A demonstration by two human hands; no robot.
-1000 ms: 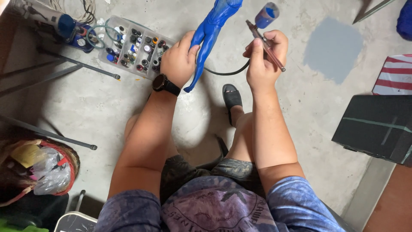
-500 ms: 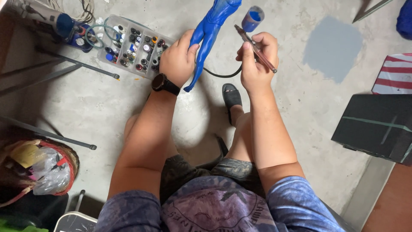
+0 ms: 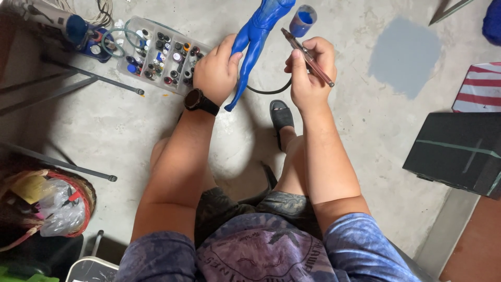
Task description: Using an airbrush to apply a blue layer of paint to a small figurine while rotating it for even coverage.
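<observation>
My left hand (image 3: pixel 216 70) grips a blue painted figure (image 3: pixel 255 39) around its legs and holds it up over the concrete floor. My right hand (image 3: pixel 308 73) holds a slim airbrush (image 3: pixel 308 57) with a small cup of blue paint (image 3: pixel 302 20) at its tip, pointed at the figure's upper body. A black hose (image 3: pixel 269 91) curves from the airbrush down between my hands. I wear a black watch (image 3: pixel 201 102) on the left wrist.
A clear plastic box of small paint bottles (image 3: pixel 156 55) lies on the floor at upper left, beside tripod legs (image 3: pixel 88 83). A basket with bags (image 3: pixel 47 201) sits at the left, a black box (image 3: pixel 459 151) at the right. My sandalled foot (image 3: pixel 282 115) rests below the hands.
My right hand and the airbrush have shifted left, nearer the figure. The left hand keeps the figure in nearly the same place.
</observation>
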